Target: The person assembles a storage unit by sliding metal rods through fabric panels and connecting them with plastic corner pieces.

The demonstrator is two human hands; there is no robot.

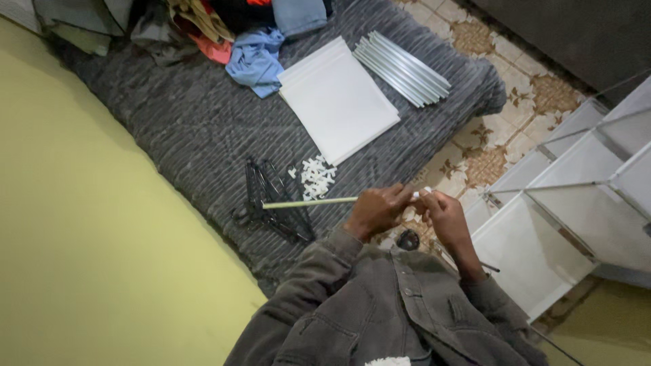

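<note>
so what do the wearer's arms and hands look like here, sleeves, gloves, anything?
Both hands are bare: left hand, right hand, no gloves, rings or watch visible. Both arms wear long sleeves of a grey-brown denim-style jacket with seams and buttons, cuffs reaching the wrists.

wall [88, 271]: yellow-green | floor [488, 146]: patterned beige tiles | mattress [183, 122]: grey, ribbed | light: dim
</note>
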